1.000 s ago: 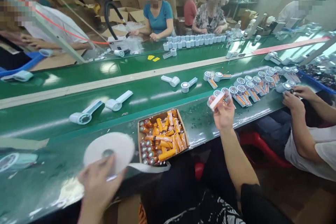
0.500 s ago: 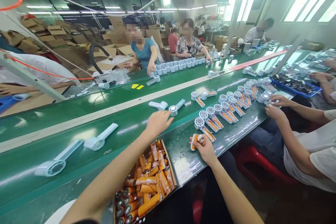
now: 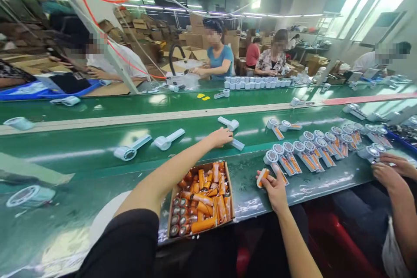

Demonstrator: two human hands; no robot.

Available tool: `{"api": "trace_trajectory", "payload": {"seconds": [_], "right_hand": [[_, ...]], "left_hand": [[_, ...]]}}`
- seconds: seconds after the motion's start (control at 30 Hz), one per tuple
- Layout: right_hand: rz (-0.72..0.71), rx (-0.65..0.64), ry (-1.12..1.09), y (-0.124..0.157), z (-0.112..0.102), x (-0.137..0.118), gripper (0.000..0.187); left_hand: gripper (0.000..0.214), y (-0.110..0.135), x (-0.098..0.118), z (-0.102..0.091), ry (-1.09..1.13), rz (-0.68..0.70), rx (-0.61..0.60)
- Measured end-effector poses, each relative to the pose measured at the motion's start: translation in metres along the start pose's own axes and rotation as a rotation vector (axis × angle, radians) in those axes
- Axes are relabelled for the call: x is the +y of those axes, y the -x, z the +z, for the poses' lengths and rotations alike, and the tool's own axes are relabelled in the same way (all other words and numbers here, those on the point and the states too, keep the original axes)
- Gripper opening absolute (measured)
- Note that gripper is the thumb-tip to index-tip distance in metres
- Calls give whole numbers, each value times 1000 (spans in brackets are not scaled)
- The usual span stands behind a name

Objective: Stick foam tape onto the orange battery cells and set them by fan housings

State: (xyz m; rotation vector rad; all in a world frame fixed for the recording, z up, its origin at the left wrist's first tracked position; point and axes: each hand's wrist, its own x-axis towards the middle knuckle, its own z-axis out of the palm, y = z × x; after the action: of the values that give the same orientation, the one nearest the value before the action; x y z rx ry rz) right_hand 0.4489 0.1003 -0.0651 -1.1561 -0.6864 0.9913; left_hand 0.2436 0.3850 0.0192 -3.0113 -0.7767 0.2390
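Observation:
Stretched over the green belt, my left hand is closed on the round head of a pale blue handheld fan shell; its handle sticks out to the right, and my fingers hide the head. A second fan shell lies just beyond my knuckles. Near the table's front edge, my right hand pinches an orange-wrapped battery that has a white strip on it. Between my arms stands a cardboard box full of orange batteries. Beside my right hand begin rows of fans with orange batteries in their handles.
More fan shells lie along the belt to the left. A co-worker's hands work on a fan at the right. People sit across the belt behind rows of white fan heads. A slanting post stands at the left.
The view has swung left. My left hand has closed over the fan shell's head, and its handle now points toward me. My right hand still holds the battery.

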Motion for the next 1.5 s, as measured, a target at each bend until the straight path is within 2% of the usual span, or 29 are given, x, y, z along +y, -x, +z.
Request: {"api": "trace_trajectory", "payload": {"seconds": [0.07, 0.13, 0.23, 0.33, 0.5, 0.63, 0.73, 0.87, 0.97, 1.13, 1.27, 1.37, 1.43, 1.5], "right_hand": [[25, -17, 30, -2, 2, -1, 75], [34, -29, 71, -3, 5, -4, 71], [9, -21, 132, -5, 13, -12, 66], [-80, -25, 209, -16, 27, -23, 63], [-305, -88, 455, -69, 72, -41, 56], [-359, -156, 609, -114, 107, -39, 46], [-387, -219, 773, -129, 121, -33, 36], [-391, -275, 1040, -128, 125, -31, 29], [-380, -298, 1247, -120, 127, -38, 25], [-338, -355, 1454, -118, 139, -43, 31], [-312, -328, 1480, -120, 159, -36, 16], [-327, -269, 1421, -120, 171, -39, 36], [-366, -230, 1343, -115, 169, -48, 35], [-427, -165, 1239, -103, 154, -58, 23]], "left_hand": [[42, 24, -9, 11, 7, 2, -33], [31, 33, -13, 22, 18, -12, -48], [17, 26, -13, 31, 44, -47, -59], [25, 14, -11, 32, 70, -69, -72], [29, 10, -11, 28, 130, -68, -67], [31, 9, -14, 15, 211, -65, -84], [32, 9, -15, 7, 276, -76, -70], [36, 8, -10, 4, 329, -125, -11], [29, 7, -4, 4, 332, -145, 2], [25, -4, -5, 10, 306, -169, -3], [24, -10, 1, 12, 322, -182, 23], [21, -4, 13, 7, 313, -202, 56], [19, 5, 18, 1, 294, -231, 98], [22, 17, 18, -5, 279, -272, 173]]}}
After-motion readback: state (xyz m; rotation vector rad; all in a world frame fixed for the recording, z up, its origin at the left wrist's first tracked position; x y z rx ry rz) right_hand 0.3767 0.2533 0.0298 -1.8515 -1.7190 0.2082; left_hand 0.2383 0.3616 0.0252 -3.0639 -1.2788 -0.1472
